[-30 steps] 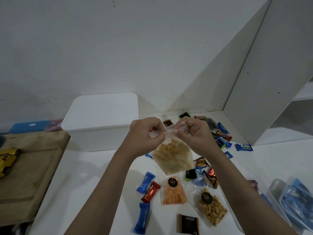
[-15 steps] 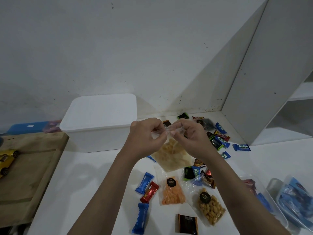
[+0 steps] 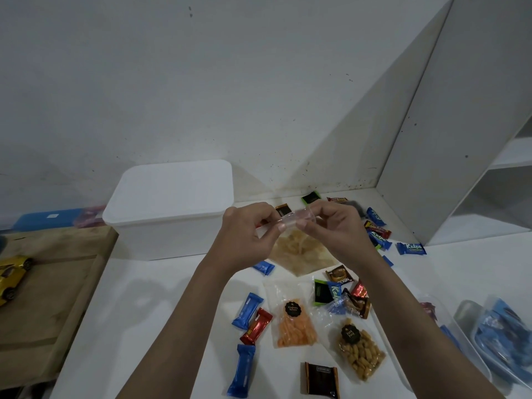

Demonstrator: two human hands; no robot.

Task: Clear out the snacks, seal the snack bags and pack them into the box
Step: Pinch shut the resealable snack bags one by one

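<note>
My left hand (image 3: pixel 247 234) and my right hand (image 3: pixel 331 228) both pinch the top strip of a clear snack bag (image 3: pixel 299 251) of pale yellow chips, held above the white table (image 3: pixel 149 312). The bag hangs down between my hands. A white box (image 3: pixel 172 208) with its lid on stands just left of my hands, against the wall. Below my hands lie a clear bag of orange snacks (image 3: pixel 295 321) and a clear bag of peanuts (image 3: pixel 358 352). Small wrapped candies lie scattered around them.
Blue candy bars (image 3: pixel 247 309), a red bar (image 3: pixel 256 325) and a black packet (image 3: pixel 321 380) lie near the table's front. More candies (image 3: pixel 377 228) sit by the white shelf panel (image 3: pixel 449 168). Clear tubs (image 3: pixel 495 335) stand at right. A wooden board (image 3: pixel 49 286) with a yellow toy car (image 3: pixel 11 275) lies at left.
My hands have drawn a little closer together along the bag's top strip, and the bag has swung slightly. The view has shifted a little.
</note>
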